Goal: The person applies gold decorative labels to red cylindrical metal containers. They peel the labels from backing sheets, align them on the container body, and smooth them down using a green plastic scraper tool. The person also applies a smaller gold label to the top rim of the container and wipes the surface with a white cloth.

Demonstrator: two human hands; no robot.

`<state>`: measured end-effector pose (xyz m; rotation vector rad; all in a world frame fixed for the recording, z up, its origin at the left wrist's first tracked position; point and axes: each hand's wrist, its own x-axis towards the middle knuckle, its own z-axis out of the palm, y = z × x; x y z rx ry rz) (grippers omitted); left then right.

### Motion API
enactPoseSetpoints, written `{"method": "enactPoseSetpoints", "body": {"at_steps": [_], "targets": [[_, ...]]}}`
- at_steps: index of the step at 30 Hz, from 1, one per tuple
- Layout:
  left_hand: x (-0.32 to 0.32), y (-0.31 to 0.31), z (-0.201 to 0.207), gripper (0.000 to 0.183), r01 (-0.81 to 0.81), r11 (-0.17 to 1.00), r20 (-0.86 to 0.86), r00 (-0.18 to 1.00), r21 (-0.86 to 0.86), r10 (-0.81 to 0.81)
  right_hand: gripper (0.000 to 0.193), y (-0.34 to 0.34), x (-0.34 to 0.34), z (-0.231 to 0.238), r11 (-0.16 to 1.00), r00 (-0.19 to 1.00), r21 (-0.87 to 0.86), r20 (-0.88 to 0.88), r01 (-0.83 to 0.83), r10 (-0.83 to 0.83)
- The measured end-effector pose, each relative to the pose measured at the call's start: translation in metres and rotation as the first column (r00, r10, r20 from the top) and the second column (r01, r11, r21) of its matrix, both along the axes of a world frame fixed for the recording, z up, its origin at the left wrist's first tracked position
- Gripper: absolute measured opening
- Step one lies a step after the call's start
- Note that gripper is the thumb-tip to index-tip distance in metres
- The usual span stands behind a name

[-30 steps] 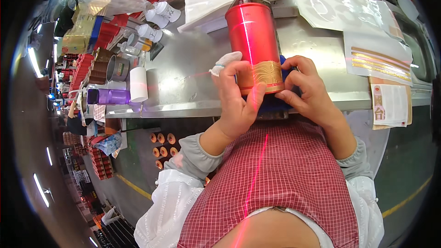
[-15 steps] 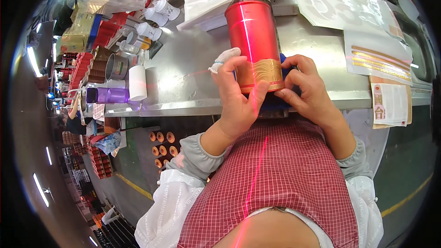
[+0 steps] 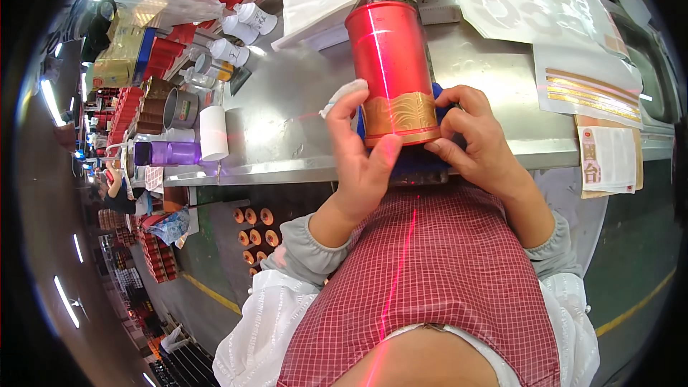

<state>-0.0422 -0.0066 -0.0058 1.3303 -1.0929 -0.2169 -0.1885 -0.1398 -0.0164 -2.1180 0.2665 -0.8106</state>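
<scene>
A red cylindrical canister (image 3: 390, 50) lies on a metal holder with blue parts, its near end toward me. Around that near end runs a gold band (image 3: 399, 113) with wavy lines. My left hand (image 3: 358, 165) is curled about the left side, its thumb near the band's lower edge; a white cover (image 3: 344, 97) wraps one fingertip. On the other side, my right hand (image 3: 479, 136) has bent fingers against the near right edge of the canister. The fingertips' undersides are hidden.
White bottles (image 3: 251, 20), a white paper roll (image 3: 213, 132) and a purple bottle (image 3: 172, 153) stand on the left of the metal table. At right lie a sheet with gold strips (image 3: 593, 93) and white papers (image 3: 608, 161) overhanging the edge.
My left thumb has slid left across the band, uncovering more of it, and the left hand has shifted slightly left. My right hand stays nearly in place.
</scene>
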Motion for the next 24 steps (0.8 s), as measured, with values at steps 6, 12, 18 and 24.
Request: {"method": "enactPoseSetpoints", "body": {"at_steps": [6, 12, 18, 24], "targets": [[-0.001, 0.033, -0.018, 0.020, -0.216, 0.974, 0.769, 0.609, -0.073, 0.193, 0.027, -0.001, 0.001, 0.000, 1.000, 1.000, -0.002, 0.013, -0.007, 0.007], [0.012, 0.015, -0.010, 0.020, -0.028, 0.992, 0.925, 0.360, -0.121, 0.123, 0.025, 0.001, 0.000, 0.002, 1.000, 1.000, -0.005, -0.020, -0.011, 0.011], [0.007, 0.005, 0.004, 0.035, -0.086, 0.996, 0.919, 0.391, -0.020, 0.052, 0.050, -0.003, -0.023, 0.007, 0.976, 0.981, 0.125, 0.058, 0.178, -0.187], [0.014, 0.013, 0.005, 0.078, -0.243, 0.939, 0.733, 0.680, 0.245, -0.015, 0.038, 0.036, 0.018, 0.052, 0.963, 0.988, 0.237, 0.053, 0.129, -0.146]]}}
